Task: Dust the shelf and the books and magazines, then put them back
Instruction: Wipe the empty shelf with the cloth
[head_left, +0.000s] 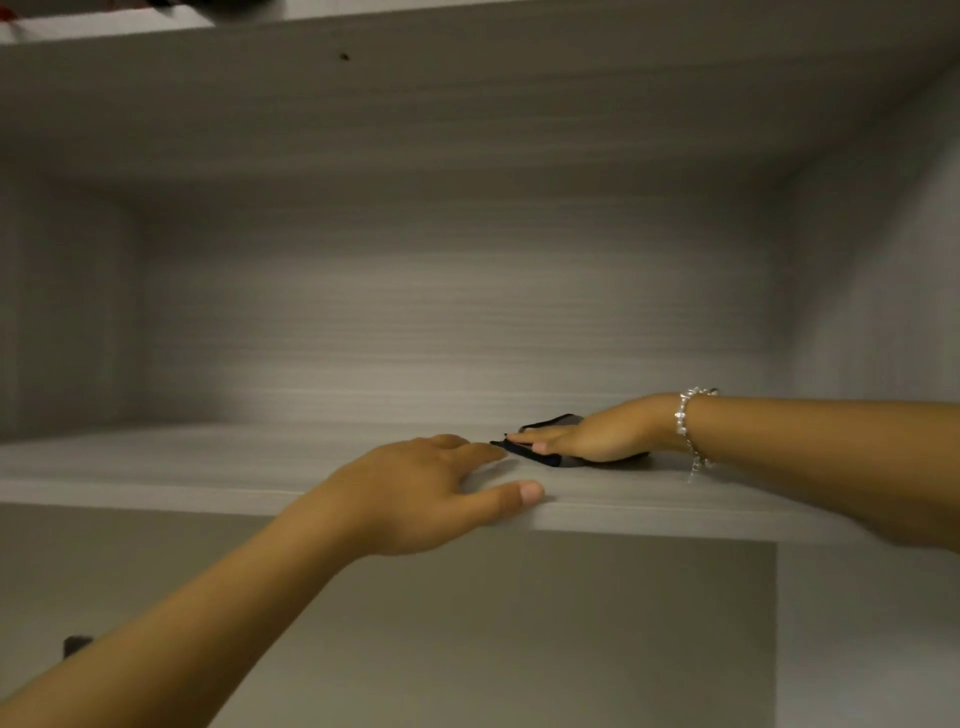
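Grey wood-grain shelf (208, 457) carries no books or magazines, so dusting looks underway and putting them back remains. Right hand (597, 436) presses a dark cloth (540, 457) flat on the shelf with straight fingers; left hand (415, 493) rests relaxed on the shelf's front edge, grasping nothing.

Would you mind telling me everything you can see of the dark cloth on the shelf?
The dark cloth lies flat on the pale wood-grain shelf, toward its right half. It looks black to dark grey, thin and soft, with a darker hemmed edge. The right hand presses on it with straight fingers, hiding most of it; only the edges show at the fingertips, behind the hand and under the wrist. The left hand rests on the shelf edge beside it; whether it touches the cloth is unclear.
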